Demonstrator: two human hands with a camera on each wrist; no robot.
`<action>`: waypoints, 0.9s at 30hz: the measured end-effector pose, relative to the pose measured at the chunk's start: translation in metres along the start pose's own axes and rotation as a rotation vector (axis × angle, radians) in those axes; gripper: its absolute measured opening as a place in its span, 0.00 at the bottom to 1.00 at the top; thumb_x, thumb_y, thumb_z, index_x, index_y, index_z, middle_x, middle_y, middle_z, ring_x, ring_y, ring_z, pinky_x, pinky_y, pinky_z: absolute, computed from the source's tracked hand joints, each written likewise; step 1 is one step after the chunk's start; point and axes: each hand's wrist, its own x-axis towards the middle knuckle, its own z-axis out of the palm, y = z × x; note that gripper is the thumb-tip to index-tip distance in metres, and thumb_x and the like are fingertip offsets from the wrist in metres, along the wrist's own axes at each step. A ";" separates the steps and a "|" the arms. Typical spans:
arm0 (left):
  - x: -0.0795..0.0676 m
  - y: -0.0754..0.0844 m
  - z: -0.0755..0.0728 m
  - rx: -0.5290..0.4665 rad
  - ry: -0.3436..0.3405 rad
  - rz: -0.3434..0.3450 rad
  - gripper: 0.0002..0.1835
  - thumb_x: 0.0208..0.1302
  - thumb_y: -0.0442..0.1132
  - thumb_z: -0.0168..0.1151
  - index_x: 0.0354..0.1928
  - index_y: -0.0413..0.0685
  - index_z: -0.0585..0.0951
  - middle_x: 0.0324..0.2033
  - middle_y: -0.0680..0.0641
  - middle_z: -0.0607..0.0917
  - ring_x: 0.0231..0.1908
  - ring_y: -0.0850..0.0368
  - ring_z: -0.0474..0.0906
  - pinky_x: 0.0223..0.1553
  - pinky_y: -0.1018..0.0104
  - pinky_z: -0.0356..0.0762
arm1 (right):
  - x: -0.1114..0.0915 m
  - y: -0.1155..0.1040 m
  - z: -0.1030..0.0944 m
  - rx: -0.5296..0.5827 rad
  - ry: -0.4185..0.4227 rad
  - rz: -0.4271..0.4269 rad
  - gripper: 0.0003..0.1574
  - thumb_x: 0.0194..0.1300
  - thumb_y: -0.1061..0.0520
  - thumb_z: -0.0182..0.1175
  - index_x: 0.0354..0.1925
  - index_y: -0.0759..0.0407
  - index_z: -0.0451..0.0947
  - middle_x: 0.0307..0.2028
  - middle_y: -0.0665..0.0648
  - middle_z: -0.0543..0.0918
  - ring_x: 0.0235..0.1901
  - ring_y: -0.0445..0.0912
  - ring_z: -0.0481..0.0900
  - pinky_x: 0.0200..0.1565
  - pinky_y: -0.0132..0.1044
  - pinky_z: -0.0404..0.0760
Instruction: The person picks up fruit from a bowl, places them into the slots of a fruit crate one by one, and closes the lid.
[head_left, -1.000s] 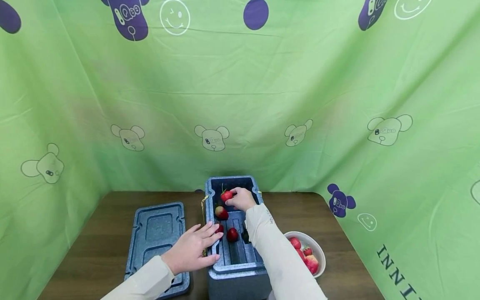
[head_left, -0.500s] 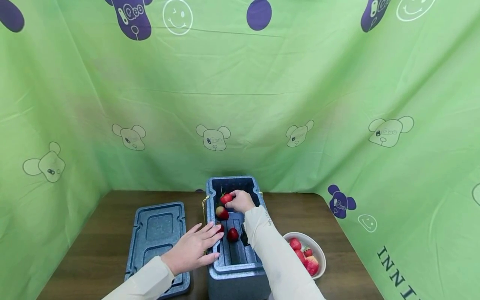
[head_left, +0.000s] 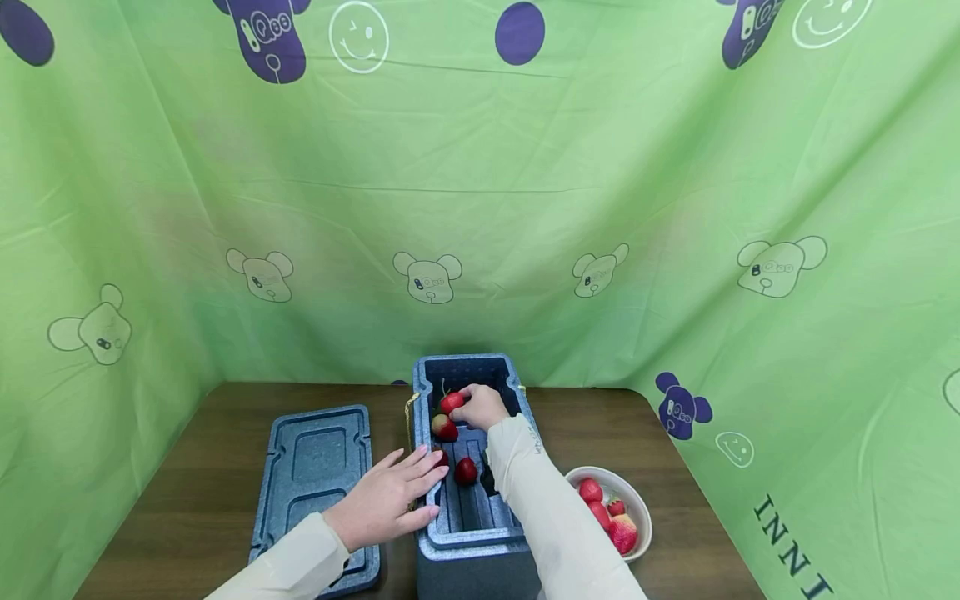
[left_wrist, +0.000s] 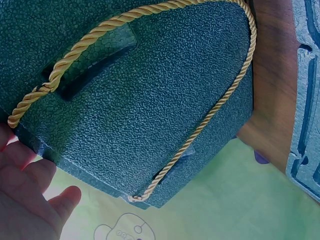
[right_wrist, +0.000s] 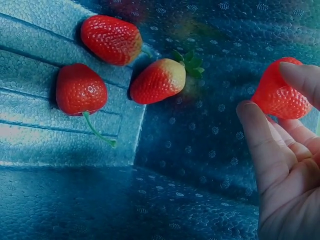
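My right hand (head_left: 482, 407) pinches a red strawberry (right_wrist: 282, 92) between thumb and fingers, inside the far part of a blue foam box (head_left: 472, 540). Lower in the box lie a strawberry with a pale top and green leaves (right_wrist: 159, 81), another strawberry (right_wrist: 112, 40) and a cherry with a green stem (right_wrist: 81, 90). Fingers spread, my left hand (head_left: 386, 498) rests on the box's left rim and partly hides one fruit. From the left wrist, the same hand (left_wrist: 30, 195) shows at the box's edge beside a twisted gold cord (left_wrist: 200, 125).
The foam lid (head_left: 318, 454) lies on the wooden table (head_left: 202, 492) left of the box. To the right, a white bowl (head_left: 647, 533) holds several red fruits, close to my right sleeve (head_left: 558, 517). A green printed cloth (head_left: 487, 217) surrounds the table behind and at the sides.
My right hand has moved slightly nearer and lower in the box with the strawberry in its grip. My left hand stays at the rim.
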 end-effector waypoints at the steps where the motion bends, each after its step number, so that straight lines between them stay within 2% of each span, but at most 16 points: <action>1: 0.000 0.000 0.000 0.000 0.000 0.003 0.29 0.72 0.54 0.46 0.66 0.45 0.71 0.67 0.45 0.68 0.68 0.46 0.60 0.63 0.42 0.59 | 0.000 0.000 -0.001 -0.001 0.004 0.000 0.26 0.50 0.64 0.69 0.48 0.72 0.78 0.36 0.63 0.84 0.20 0.46 0.80 0.26 0.36 0.80; 5: 0.001 0.001 0.000 0.000 0.003 0.009 0.29 0.72 0.55 0.45 0.66 0.45 0.71 0.67 0.45 0.68 0.68 0.47 0.60 0.63 0.41 0.59 | -0.001 0.000 -0.005 0.004 0.028 -0.009 0.27 0.48 0.64 0.69 0.48 0.72 0.78 0.37 0.65 0.84 0.21 0.49 0.82 0.26 0.36 0.81; 7: 0.001 0.001 0.000 -0.002 0.006 0.010 0.29 0.72 0.55 0.45 0.66 0.45 0.71 0.67 0.46 0.68 0.68 0.47 0.60 0.63 0.41 0.59 | -0.002 -0.001 -0.007 -0.020 0.045 -0.026 0.27 0.48 0.64 0.69 0.48 0.71 0.78 0.39 0.65 0.84 0.25 0.49 0.83 0.30 0.36 0.81; 12: 0.000 0.002 0.000 -0.009 0.022 0.012 0.29 0.72 0.55 0.46 0.66 0.44 0.71 0.67 0.45 0.68 0.68 0.46 0.60 0.63 0.41 0.59 | -0.003 -0.009 -0.017 0.003 0.028 -0.027 0.27 0.50 0.65 0.68 0.51 0.71 0.77 0.41 0.67 0.84 0.30 0.54 0.85 0.33 0.36 0.82; 14: -0.001 0.001 -0.001 -0.019 0.031 0.004 0.29 0.71 0.54 0.47 0.66 0.43 0.71 0.67 0.44 0.68 0.68 0.46 0.60 0.62 0.40 0.59 | -0.004 -0.017 -0.024 0.055 0.006 -0.031 0.28 0.51 0.66 0.67 0.52 0.73 0.76 0.40 0.68 0.85 0.29 0.57 0.86 0.31 0.37 0.83; 19: -0.005 0.001 0.000 -0.051 0.027 -0.027 0.30 0.71 0.55 0.47 0.66 0.42 0.71 0.66 0.43 0.68 0.68 0.45 0.60 0.62 0.39 0.59 | -0.007 -0.033 -0.044 0.091 -0.051 -0.091 0.27 0.55 0.64 0.66 0.54 0.72 0.75 0.35 0.64 0.86 0.31 0.54 0.84 0.31 0.40 0.83; 22: -0.006 0.003 0.000 -0.053 0.027 -0.023 0.30 0.71 0.54 0.47 0.66 0.41 0.71 0.66 0.42 0.69 0.67 0.45 0.61 0.62 0.38 0.59 | -0.011 -0.034 -0.057 0.104 -0.092 -0.101 0.27 0.59 0.61 0.65 0.56 0.69 0.75 0.37 0.61 0.85 0.36 0.54 0.84 0.33 0.42 0.83; 27: -0.002 0.005 0.002 -0.040 0.029 -0.002 0.29 0.71 0.54 0.47 0.66 0.42 0.71 0.66 0.43 0.69 0.68 0.46 0.61 0.62 0.40 0.60 | -0.023 -0.032 -0.081 0.185 -0.134 -0.133 0.28 0.63 0.58 0.62 0.59 0.70 0.72 0.44 0.65 0.84 0.39 0.54 0.84 0.41 0.49 0.82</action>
